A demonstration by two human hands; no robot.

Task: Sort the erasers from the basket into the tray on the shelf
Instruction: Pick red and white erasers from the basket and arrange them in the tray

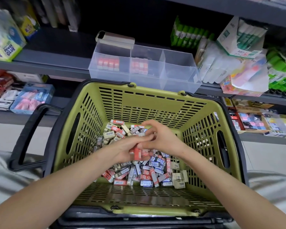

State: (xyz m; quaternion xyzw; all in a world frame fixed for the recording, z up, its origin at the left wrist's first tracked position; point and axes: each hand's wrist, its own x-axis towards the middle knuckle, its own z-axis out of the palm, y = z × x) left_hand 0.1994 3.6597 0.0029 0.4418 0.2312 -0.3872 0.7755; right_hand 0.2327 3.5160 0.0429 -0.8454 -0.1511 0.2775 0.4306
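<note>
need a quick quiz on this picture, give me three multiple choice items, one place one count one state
1. Where is the clear tray? A on the floor B on the shelf beyond the basket C on a chair
2. Into how many parts is the tray split? A two B three C five
3. What is the left hand doing? A gripping red erasers B lying flat on the shelf C lifting the tray
Answers: 1 B, it stands on the shelf; 2 B, two dividers split it; 3 A, its fingers curl round them over the basket.
</note>
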